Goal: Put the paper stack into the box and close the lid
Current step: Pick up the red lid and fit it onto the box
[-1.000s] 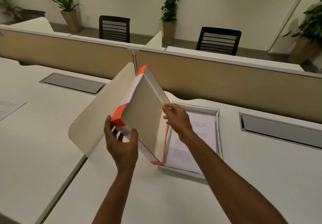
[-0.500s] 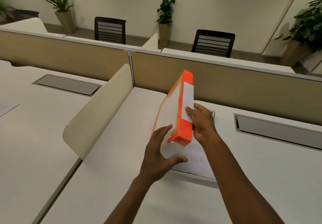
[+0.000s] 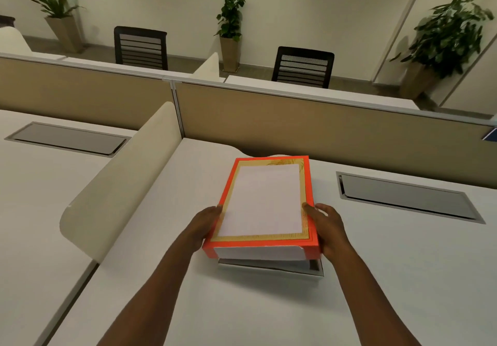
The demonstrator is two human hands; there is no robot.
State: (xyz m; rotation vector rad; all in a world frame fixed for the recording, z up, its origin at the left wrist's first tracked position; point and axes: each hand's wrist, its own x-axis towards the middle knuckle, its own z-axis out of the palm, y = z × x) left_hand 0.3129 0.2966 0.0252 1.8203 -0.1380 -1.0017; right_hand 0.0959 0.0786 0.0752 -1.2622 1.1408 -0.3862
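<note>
The orange lid (image 3: 265, 200), with a gold border and a white panel on top, lies flat over the box. My left hand (image 3: 204, 226) grips its left side and my right hand (image 3: 326, 228) grips its right side. Only the near edge of the white box (image 3: 269, 267) shows beneath the lid's front, so the lid sits a little above the box rim there. The paper stack is hidden under the lid.
A cream curved divider (image 3: 121, 184) stands to the left of the box on the white desk (image 3: 242, 305). A grey cable hatch (image 3: 406, 197) is set into the desk to the right, another hatch (image 3: 67, 138) at far left. A beige partition (image 3: 322, 130) runs behind.
The lid was held upright on its edge beside the open box with the papers showing. It has been turned over and lowered flat onto the box, both hands now at its sides.
</note>
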